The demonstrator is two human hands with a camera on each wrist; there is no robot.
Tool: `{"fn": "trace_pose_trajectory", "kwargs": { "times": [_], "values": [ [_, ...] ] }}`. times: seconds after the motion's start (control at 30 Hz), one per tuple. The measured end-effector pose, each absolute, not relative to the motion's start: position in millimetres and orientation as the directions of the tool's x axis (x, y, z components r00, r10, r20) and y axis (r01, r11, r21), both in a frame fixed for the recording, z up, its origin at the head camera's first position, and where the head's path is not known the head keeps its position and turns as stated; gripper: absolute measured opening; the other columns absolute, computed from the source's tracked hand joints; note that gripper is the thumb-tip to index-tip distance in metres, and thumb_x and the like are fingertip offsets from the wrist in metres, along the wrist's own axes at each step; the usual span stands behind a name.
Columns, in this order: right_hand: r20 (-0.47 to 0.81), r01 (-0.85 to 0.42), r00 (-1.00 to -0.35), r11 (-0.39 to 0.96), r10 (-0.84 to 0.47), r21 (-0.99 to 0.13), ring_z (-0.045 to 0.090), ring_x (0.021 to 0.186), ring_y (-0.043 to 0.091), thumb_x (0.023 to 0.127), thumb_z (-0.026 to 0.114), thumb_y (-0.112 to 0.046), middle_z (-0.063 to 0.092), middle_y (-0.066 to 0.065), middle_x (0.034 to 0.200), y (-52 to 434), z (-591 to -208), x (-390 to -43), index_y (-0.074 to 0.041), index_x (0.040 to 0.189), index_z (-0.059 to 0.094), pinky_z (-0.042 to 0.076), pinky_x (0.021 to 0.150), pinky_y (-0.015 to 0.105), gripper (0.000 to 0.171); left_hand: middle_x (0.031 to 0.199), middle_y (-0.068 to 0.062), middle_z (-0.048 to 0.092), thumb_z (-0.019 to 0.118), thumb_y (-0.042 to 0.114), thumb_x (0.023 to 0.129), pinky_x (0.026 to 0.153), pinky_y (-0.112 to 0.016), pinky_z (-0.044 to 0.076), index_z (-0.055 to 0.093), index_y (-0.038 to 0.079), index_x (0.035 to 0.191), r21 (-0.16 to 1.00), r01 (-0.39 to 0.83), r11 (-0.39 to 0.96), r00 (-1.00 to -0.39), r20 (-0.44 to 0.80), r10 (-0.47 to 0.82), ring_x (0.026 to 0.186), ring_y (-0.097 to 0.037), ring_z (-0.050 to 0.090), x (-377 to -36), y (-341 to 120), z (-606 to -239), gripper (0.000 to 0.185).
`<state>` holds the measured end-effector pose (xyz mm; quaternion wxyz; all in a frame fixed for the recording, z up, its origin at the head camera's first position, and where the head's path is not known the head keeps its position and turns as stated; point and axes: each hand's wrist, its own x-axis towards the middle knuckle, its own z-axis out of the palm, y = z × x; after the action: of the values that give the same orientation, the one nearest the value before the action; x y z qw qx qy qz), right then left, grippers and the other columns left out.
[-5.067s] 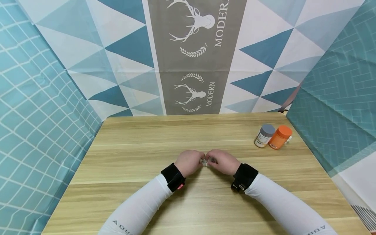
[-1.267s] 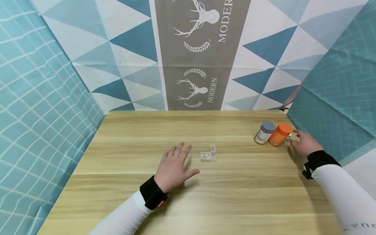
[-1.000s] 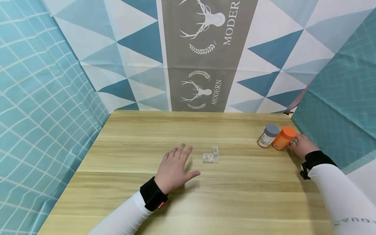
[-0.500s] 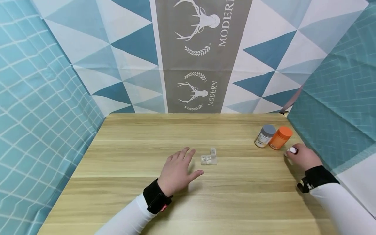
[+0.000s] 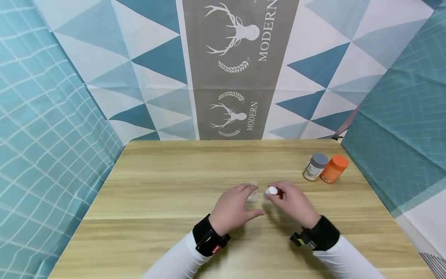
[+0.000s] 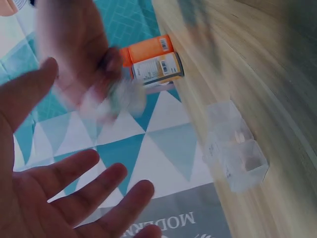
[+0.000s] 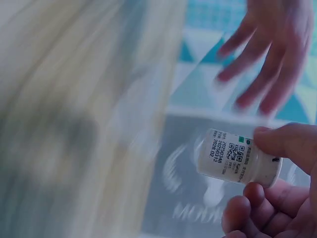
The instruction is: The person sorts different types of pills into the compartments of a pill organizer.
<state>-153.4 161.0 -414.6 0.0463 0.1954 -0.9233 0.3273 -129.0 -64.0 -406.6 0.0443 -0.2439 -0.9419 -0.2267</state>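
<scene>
Now the right hand [image 5: 294, 203] pinches the small white bottle [image 5: 271, 190] just beside the clear pill box [image 6: 235, 148] on the desk [image 5: 139, 186], the left hand [image 5: 233, 207] relaxed, fingers spread, beside it, best steadying the box.

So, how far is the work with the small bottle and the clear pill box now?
Done: the clear pill box stands open on the table. In hand: the right hand holds the small white bottle beside it, the left hand open next to the box. Left: the bottle's contents are not yet in the box.
</scene>
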Motion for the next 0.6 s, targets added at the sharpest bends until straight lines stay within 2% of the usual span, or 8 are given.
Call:
{"fn": "trace_pose_trajectory", "kwargs": {
  "times": [0.17,0.37,0.6],
  "values": [
    [0.249,-0.434,-0.898,0.645,-0.362,-0.629,0.052,0.075,0.012,0.092,0.073,-0.023,0.056,-0.008,0.084,121,-414,-154,-0.014,0.105,0.073,0.045,0.064,0.025,0.016,0.122,0.001,0.067,0.073,0.046,0.087,0.090,-0.035,0.052,0.065,0.017,0.127,0.503,0.415,0.758,-0.910,0.208,0.360,0.111,-0.015,0.063,-135,-66,-418,0.050],
    [0.266,-0.444,-0.893,0.605,-0.364,-0.661,0.054,0.078,0.015,0.091,0.074,-0.023,0.058,-0.008,0.092,110,-416,-156,-0.015,0.106,0.075,0.046,0.066,0.026,0.018,0.102,0.002,0.070,0.073,0.034,0.090,0.076,-0.028,0.052,0.070,0.015,0.114,0.570,0.385,0.726,-0.923,0.228,0.311,0.093,-0.014,0.066,-148,-68,-432,0.031],
    [0.323,-0.481,-0.876,0.599,-0.358,-0.640,0.058,0.081,0.019,0.088,0.076,-0.022,0.063,-0.005,0.102,108,-415,-159,-0.013,0.114,0.073,0.048,0.067,0.027,0.028,0.095,0.003,0.070,0.074,0.029,0.088,0.075,-0.027,0.051,0.070,0.016,0.105,0.595,0.391,0.702,-0.920,0.250,0.301,0.088,-0.015,0.066,-157,-70,-436,0.022]
  ]
}}
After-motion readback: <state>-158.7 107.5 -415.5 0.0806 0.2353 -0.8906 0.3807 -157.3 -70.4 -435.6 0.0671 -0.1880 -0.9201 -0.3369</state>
